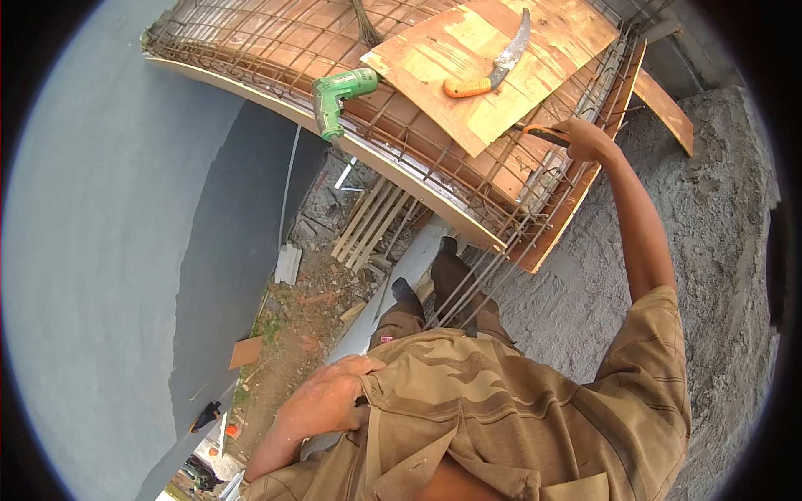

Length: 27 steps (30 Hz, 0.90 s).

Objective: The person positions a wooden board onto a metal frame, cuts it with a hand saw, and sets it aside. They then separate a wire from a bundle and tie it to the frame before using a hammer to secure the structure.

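My right hand [587, 139] is closed round the dark grip of a tool with an orange part [543, 132], low over the rebar at the right side of the formwork. My left hand [332, 397] rests by the hem of my brown shirt [468, 376], its fingers curled against the cloth; what they hold, if anything, is hidden. A curved saw [511, 57] with an orange handle lies on a plywood sheet [434, 63] on top of the rebar. Left of that sheet, a green power drill [332, 98] lies at the formwork edge.
A rebar grid [401, 138] covers the wooden formwork. Several bars stick out towards my legs. Far below on the left are wood strips [372, 221] and rubble. A grey wall [117, 209] stands at left, a rough concrete surface [710, 250] at right.
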Motion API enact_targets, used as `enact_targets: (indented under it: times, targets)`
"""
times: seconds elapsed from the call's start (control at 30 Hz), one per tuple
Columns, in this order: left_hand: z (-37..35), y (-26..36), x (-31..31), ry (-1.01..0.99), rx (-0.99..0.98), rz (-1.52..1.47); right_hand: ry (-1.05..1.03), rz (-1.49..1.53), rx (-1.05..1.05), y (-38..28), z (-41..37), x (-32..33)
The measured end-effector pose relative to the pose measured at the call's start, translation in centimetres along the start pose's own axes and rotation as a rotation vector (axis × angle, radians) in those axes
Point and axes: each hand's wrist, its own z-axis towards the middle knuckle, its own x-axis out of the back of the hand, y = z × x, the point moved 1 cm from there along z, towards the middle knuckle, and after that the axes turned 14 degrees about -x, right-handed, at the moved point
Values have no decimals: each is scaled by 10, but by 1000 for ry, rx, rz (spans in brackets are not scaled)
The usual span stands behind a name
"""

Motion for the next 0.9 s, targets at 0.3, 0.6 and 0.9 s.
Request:
enact_targets:
  times: [0.3, 0.6, 0.9]
  targets:
    - [-9, -6, 6, -145, -66, 54, -118, 192, 85, 17, -103, -5]
    - [5, -12, 32, -45, -569, -365, -191, 1263, -230, -9, -235, -90]
    - [33, -59, 28, 474, -217, -1112, -78, 1897, -8, -62, -298, -140]
